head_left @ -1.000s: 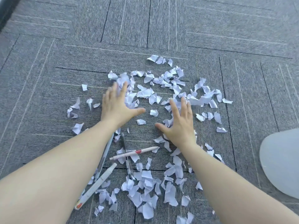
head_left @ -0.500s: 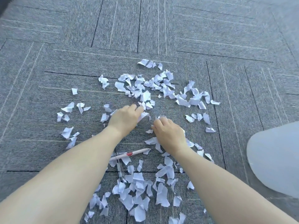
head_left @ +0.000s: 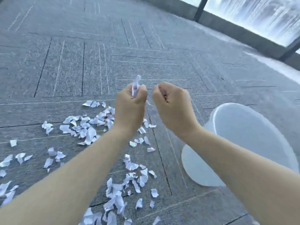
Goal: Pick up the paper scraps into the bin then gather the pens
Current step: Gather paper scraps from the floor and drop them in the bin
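Scrap-clearing step under way. Left hand fisted on paper scraps, raised above the carpet. Right hand fisted too, probably on scraps, mostly hidden. Bin stands just right. Next: swing both over it, release. Many scraps remain; no pens visible.

paper scraps scattered on carpet, bin to their right, window far right
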